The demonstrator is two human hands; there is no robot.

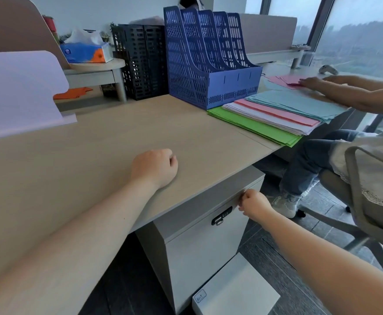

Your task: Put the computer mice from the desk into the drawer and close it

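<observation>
My left hand (pixel 155 167) rests on the wooden desk (pixel 99 151) as a loose fist with nothing in it. My right hand (pixel 253 204) is below the desk edge, its fingers curled on the top edge of the grey drawer (pixel 199 226) of a cabinet under the desk. The drawer front carries a black combination lock (pixel 221 215) and looks pushed in, or nearly so. No computer mouse shows on the desk near me. What lies inside the drawer is hidden.
A blue file rack (pixel 211 57) and a black one (pixel 142 60) stand at the back. Stacked coloured papers (pixel 274 119) lie right of them. Another person sits on the right, hands on pink papers (pixel 286 80). A white box (pixel 236 289) sits on the floor.
</observation>
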